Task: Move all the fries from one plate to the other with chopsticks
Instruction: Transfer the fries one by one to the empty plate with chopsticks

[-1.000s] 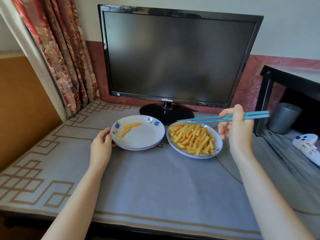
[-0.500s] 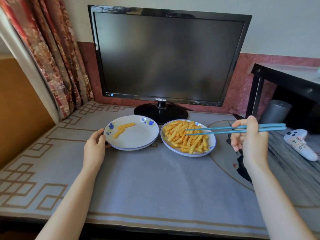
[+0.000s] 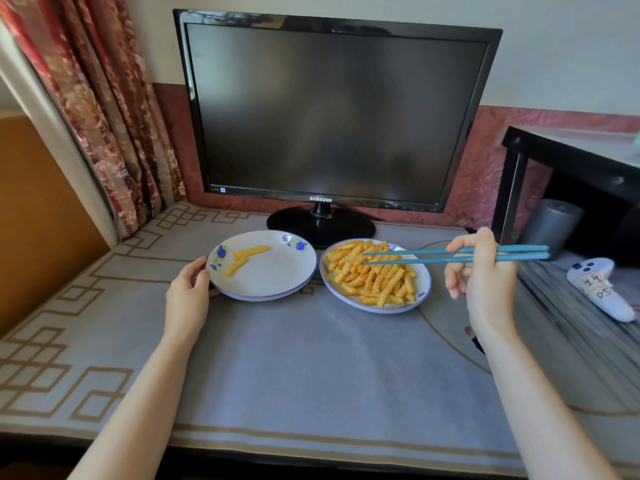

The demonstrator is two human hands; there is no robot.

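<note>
Two white, blue-flowered plates are being kept side by side on the surface (image 3: 311, 358). Two fries (image 3: 246, 259) are lying on the left plate (image 3: 273, 277). The right plate (image 3: 425, 284) is being filled by a crinkle-cut pile (image 3: 374, 277). Blue chopsticks (image 3: 415, 261) are being held nearly level, tips slightly parted over it.

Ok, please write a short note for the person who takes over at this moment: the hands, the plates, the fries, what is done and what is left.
Left hand: holds the rim of the left plate.
Right hand: holds the chopsticks, tips apart over the pile of fries, no fry between them.
Left plate has two fries; the right plate carries the pile.
Done: two fries moved.
Left: the whole pile.
</note>
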